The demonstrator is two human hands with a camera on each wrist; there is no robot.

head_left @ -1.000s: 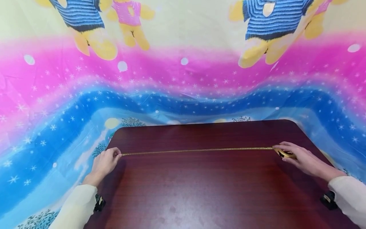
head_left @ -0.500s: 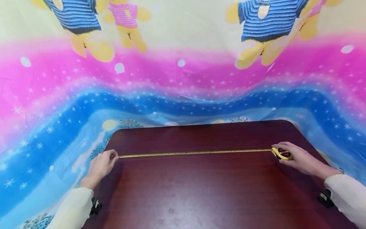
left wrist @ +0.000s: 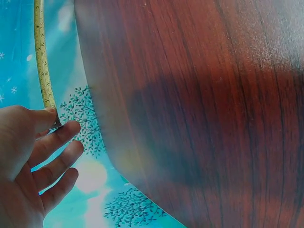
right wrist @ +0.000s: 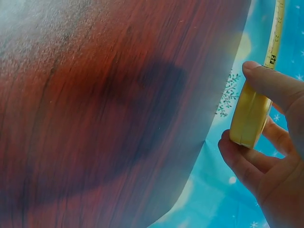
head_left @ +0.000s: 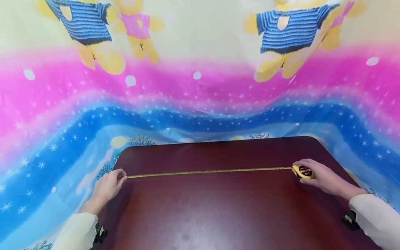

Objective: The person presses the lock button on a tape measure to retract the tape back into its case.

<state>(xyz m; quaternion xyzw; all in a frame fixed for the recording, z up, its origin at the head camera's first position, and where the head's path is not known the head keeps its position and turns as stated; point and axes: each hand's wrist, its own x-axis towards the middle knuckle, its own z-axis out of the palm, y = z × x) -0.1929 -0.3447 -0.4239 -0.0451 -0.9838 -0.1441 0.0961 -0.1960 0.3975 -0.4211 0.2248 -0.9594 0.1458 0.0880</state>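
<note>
On the tape blade (left wrist: 41, 57) we read 2, 3 and 4 near one end, 22, 23 and 2F beside the case (right wrist: 249, 116).

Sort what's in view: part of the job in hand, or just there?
In the job:
- yellow tape case, held by the right hand
- tape blade, stretched out, its end pinched by the left hand

Just there:
- dark red table, below the blade
- patterned cloth, behind the table
- black wrist devices, worn, not handled
</note>
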